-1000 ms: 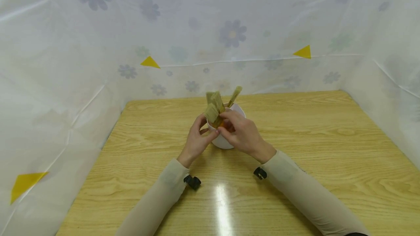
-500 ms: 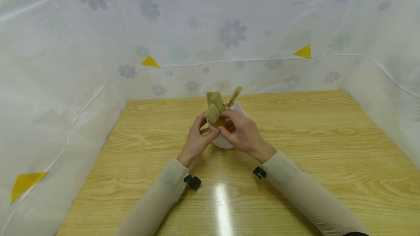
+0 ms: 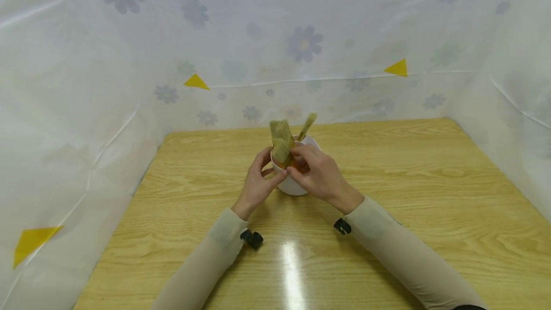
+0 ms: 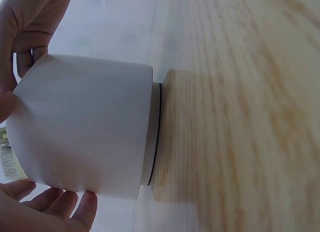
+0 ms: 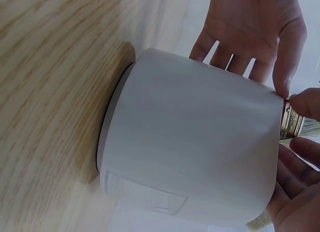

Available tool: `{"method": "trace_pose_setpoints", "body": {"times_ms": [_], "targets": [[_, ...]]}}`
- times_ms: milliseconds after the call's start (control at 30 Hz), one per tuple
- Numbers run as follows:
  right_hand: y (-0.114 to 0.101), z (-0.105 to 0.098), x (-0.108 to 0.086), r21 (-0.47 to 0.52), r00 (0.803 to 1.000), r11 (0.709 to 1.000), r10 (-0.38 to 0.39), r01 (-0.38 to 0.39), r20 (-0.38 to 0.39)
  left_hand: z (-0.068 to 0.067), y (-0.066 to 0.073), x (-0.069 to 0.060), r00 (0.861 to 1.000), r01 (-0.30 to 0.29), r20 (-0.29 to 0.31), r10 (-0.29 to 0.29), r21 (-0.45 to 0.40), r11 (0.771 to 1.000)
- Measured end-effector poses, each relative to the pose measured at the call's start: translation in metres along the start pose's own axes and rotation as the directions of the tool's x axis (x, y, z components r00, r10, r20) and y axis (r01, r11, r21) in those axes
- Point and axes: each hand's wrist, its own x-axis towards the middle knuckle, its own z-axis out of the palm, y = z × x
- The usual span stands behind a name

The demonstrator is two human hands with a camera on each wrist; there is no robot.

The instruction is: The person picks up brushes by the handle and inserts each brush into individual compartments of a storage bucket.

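Note:
A white round pot [image 3: 291,187] stands upright on the table, holding several flat paintbrushes with pale bristles up. My left hand [image 3: 257,185] holds it from the left, fingers round its side and thumb by the near rim. In the right wrist view, the fingertips of the left hand [image 5: 255,29] press the pot [image 5: 200,127]. My right hand [image 3: 320,173] pinches the nearest paintbrush [image 3: 281,151] between thumb and fingers at the rim; its metal ferrule [image 5: 289,123] shows there. Its handle is mostly hidden in the pot. A slimmer paintbrush [image 3: 307,125] leans right at the back.
The wooden table [image 3: 409,171] reaches back to a pale flowered sheet [image 3: 254,37], with similar sheeting at both sides. Yellow triangles [image 3: 396,68] are stuck on the sheeting. Each wrist carries a small black camera [image 3: 251,239].
The paintbrush in my right hand has turned a little more upright, its bristles shifting right towards the other brushes. My left hand and the pot keep their place.

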Motion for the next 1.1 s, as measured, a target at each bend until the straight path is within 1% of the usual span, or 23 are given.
{"method": "trace_pose_setpoints", "body": {"times_ms": [33, 100, 200, 267, 333, 467, 567, 667, 800, 1100], "targets": [[0.000, 0.000, 0.000, 0.002, 1.000, 1.000, 0.002, -0.002, -0.002, 0.000, 0.000, 0.000, 1.000, -0.004, 0.004, 0.004, 0.000, 1.000], [0.000, 0.001, 0.001, 0.003, 1.000, 1.000, 0.001, -0.001, -0.008, -0.001, 0.010, -0.002, 1.000, 0.005, 0.017, -0.005, -0.001, 1.000], [0.000, 0.003, 0.002, -0.012, 1.000, 1.000, -0.003, 0.003, -0.025, -0.001, 0.010, -0.002, 1.000, 0.001, 0.017, -0.001, -0.006, 1.000], [-0.001, 0.005, 0.003, -0.025, 0.999, 1.000, -0.002, 0.001, -0.034, -0.001, 0.012, -0.002, 1.000, 0.016, 0.017, -0.016, -0.005, 1.000], [-0.001, 0.006, 0.003, -0.036, 0.999, 0.999, 0.004, -0.005, -0.040, -0.001, 0.009, -0.001, 1.000, 0.015, 0.013, -0.015, -0.013, 1.000], [-0.003, 0.006, 0.003, -0.052, 0.999, 0.998, 0.022, -0.024, -0.041, -0.003, 0.028, -0.006, 0.999, 0.024, 0.041, -0.023, -0.026, 0.999], [-0.004, 0.006, 0.002, -0.056, 0.998, 0.998, 0.037, -0.039, -0.043, -0.003, 0.036, -0.008, 0.999, 0.018, 0.050, -0.017, -0.021, 1.000], [-0.004, 0.006, 0.002, -0.054, 0.998, 0.998, 0.043, -0.046, -0.046, -0.003, 0.038, -0.009, 0.999, 0.018, 0.049, -0.018, -0.016, 1.000], [-0.004, 0.005, 0.001, -0.044, 0.998, 0.998, 0.036, -0.038, -0.049, -0.004, 0.037, -0.009, 0.999, 0.019, 0.048, -0.018, -0.016, 1.000], [-0.004, 0.004, 0.001, -0.010, 0.999, 0.999, 0.040, -0.040, -0.027, -0.005, 0.036, -0.008, 0.998, 0.028, 0.056, -0.027, -0.011, 1.000]]}}
